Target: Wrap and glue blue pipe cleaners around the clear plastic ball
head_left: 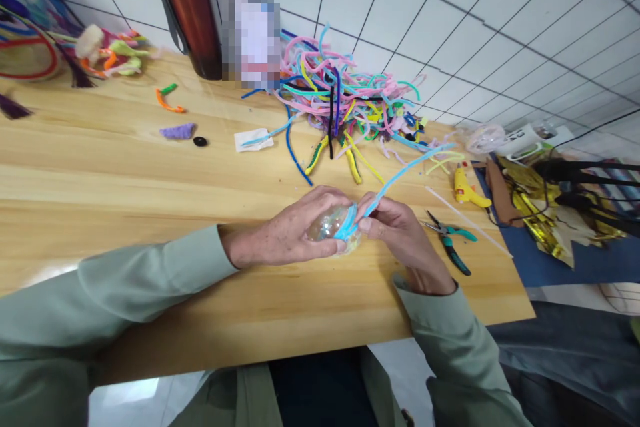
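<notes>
My left hand (300, 230) is closed around a clear, shiny round ball (327, 225), holding it just above the wooden table. Strands of light blue pipe cleaner (407, 168) wrap the right side of the ball. Its long free end rises up and to the right. My right hand (393, 227) pinches this pipe cleaner close to the ball, thumb and fingers together. Part of the ball is hidden by my fingers. Teal-handled pliers (453, 240) lie just right of my right hand. Beyond the hands are yellow-and-green handled pliers (350, 157), partly under other pipe cleaners.
A tangled heap of coloured pipe cleaners (360, 97) lies against the tiled wall. A red-brown thermos (185, 13) stands at the back left. A yellow glue gun (467, 188) rests near the table's right edge, with gold foil (543, 227) beyond. A purple piece (177, 131) lies left.
</notes>
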`<state>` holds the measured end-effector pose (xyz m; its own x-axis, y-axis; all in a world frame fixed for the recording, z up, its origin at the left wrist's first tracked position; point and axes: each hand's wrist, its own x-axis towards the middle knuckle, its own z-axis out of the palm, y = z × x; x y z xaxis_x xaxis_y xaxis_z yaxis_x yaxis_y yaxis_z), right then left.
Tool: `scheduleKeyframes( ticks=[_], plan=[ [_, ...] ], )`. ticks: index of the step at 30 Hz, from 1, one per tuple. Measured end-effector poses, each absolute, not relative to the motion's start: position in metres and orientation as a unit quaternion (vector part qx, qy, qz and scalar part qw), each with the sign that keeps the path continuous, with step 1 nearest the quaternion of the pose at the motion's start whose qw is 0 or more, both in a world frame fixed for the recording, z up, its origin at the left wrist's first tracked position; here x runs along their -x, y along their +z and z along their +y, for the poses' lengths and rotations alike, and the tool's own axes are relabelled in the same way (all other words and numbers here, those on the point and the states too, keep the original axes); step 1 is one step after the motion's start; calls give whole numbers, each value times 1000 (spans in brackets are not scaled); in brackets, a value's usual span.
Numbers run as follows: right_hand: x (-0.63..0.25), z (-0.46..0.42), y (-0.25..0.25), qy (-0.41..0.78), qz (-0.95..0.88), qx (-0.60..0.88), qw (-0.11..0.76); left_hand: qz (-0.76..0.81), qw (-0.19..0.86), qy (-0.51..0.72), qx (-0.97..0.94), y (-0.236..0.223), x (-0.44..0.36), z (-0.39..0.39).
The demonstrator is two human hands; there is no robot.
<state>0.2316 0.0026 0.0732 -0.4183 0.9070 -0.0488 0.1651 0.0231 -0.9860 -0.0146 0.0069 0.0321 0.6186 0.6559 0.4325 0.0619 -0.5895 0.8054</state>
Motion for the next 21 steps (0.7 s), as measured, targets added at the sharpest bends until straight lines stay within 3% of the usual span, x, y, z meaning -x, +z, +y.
scheduleKeyframes(
  ticks=[15,21],
  plan=[
    [-234,2,67,549,-632,430,337,215,391,376,-812,28,15,6],
    [-234,7,61,508,-661,402,378,209,387,376,-815,29,14,6]
  ],
)
